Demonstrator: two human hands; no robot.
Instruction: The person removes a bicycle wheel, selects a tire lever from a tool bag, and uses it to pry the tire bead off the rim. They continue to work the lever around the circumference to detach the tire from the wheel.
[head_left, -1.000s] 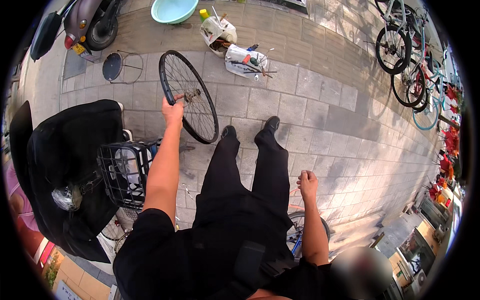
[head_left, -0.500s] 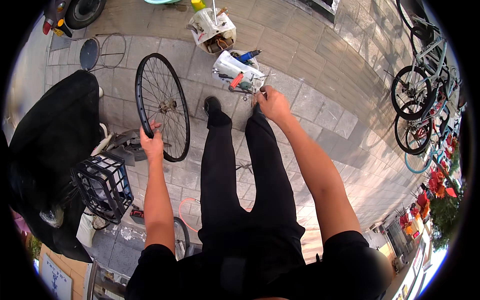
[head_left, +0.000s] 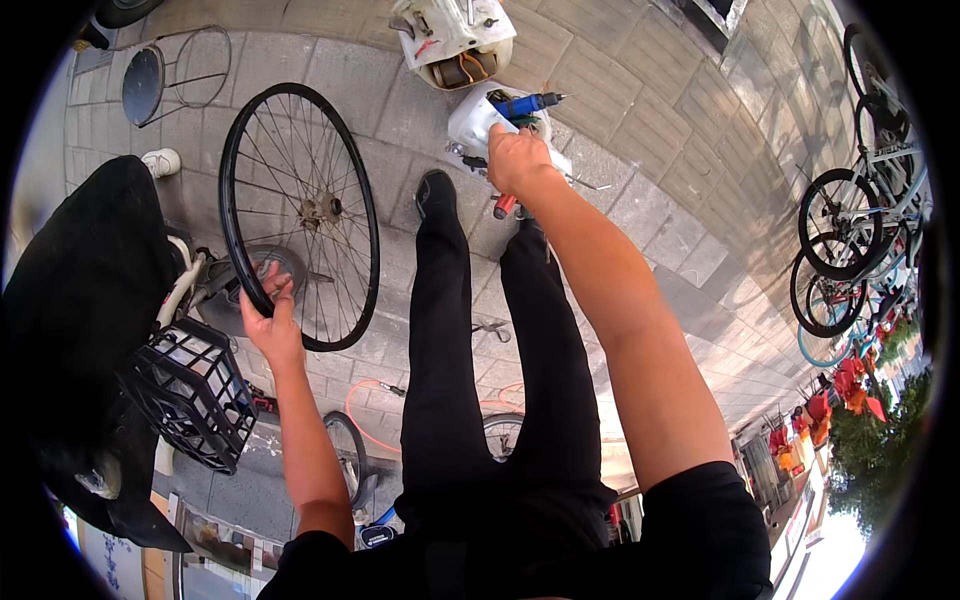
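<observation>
On the left, my left hand [head_left: 272, 318] grips the rim of a bicycle wheel [head_left: 226, 190] at its lower left, with the thumb and fingers around the rim. The wheel has no tyre that I can make out; spokes run to a metal hub, and it stands tilted over the paving. My right hand [head_left: 517, 163] reaches over a white plastic tool container [head_left: 467, 122], its fingers curled down. Whatever they pinch is hidden beneath the hand. A blue tool with a black tip [head_left: 527, 104] lies across the container, and a red-handled tool [head_left: 505, 206] shows just below my hand.
Beyond the container stands a white bucket [head_left: 490, 52] with parts inside. A black crate [head_left: 190, 395] and a dark-covered scooter [head_left: 80, 290] are close on my left. Parked bicycles [head_left: 840, 225] line the right. An orange hose [head_left: 360, 415] and a small tool [head_left: 492, 330] lie on the paving.
My right hand has moved from the tools at the container's near side to over the container. My left hand still grips the wheel, which sits slightly further left in view.
</observation>
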